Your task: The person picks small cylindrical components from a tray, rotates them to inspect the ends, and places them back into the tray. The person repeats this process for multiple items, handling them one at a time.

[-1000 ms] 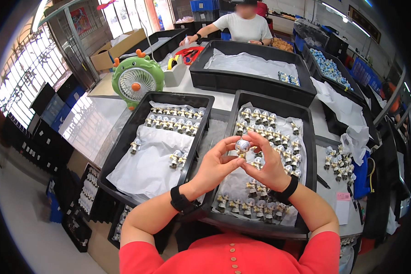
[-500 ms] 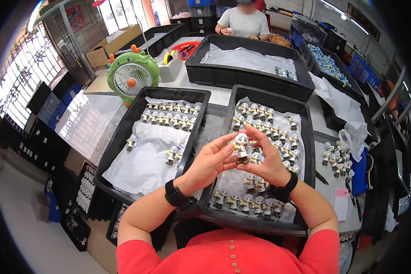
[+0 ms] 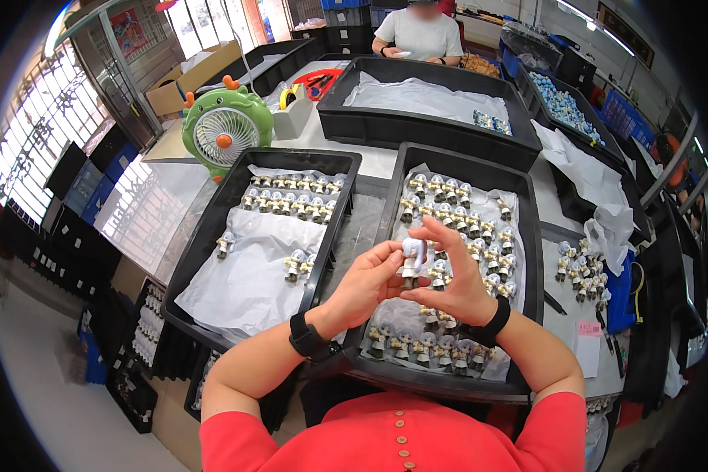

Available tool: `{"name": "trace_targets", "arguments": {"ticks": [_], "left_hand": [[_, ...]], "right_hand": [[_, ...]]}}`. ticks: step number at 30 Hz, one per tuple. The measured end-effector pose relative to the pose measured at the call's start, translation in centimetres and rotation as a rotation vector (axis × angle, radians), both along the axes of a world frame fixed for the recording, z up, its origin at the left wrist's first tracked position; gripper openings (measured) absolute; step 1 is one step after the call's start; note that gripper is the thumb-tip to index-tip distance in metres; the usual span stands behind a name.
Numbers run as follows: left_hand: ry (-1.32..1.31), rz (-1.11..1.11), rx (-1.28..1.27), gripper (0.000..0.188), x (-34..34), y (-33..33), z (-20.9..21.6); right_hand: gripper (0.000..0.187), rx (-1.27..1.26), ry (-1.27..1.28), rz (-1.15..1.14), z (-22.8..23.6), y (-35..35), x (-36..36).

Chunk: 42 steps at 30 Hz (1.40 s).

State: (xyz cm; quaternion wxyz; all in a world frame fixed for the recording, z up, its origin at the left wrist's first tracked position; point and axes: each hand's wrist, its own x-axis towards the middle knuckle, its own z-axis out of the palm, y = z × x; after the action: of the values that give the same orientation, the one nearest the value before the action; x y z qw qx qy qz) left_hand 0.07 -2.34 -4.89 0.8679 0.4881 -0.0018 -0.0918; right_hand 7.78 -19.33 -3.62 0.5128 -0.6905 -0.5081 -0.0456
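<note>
Both my hands hold one small figurine [image 3: 411,262] with a pale blue-grey head above the right black tray [image 3: 532,259]. My left hand [image 3: 364,285] grips it from the left, and my right hand [image 3: 456,277] pinches it from the right with the index finger arched over its top. Under my hands, the right tray holds rows of several similar figurines [image 3: 458,206] on white paper. The left black tray [image 3: 204,244] holds two rows of figurines [image 3: 291,197] at its far end and a few loose ones on crumpled white paper.
A green fan [image 3: 225,129] stands beyond the left tray. A larger black tray [image 3: 417,126] with white paper lies further back, where another person [image 3: 421,31] sits. Loose figurines [image 3: 578,271] and white paper lie right of my tray. Dark crates stack at the left.
My hands have kept hold of the figurine and turned it upright between the fingers; my right index finger has lifted over its top. The view has tilted down slightly.
</note>
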Motion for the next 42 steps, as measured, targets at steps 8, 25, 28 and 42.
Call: {"name": "trace_targets", "arguments": {"ticks": [8,25,28,42], "left_hand": [[-0.05,-0.071,-0.044,0.047,0.0,-0.3,0.3],[-0.013,-0.12,-0.191,0.053,0.5,0.1,0.2],[-0.028,-0.136,-0.19,0.052,0.5,0.2,0.1],[-0.023,-0.083,-0.047,0.047,0.7,0.8,1.3]], "right_hand": [[0.093,-0.002,-0.13,0.023,0.3,0.3,-0.3],[0.097,-0.011,0.174,0.071,-0.6,0.2,0.2],[0.095,-0.011,0.218,0.078,-0.6,0.2,0.2],[0.072,-0.086,0.133,0.018,-0.2,-0.4,0.6]]}}
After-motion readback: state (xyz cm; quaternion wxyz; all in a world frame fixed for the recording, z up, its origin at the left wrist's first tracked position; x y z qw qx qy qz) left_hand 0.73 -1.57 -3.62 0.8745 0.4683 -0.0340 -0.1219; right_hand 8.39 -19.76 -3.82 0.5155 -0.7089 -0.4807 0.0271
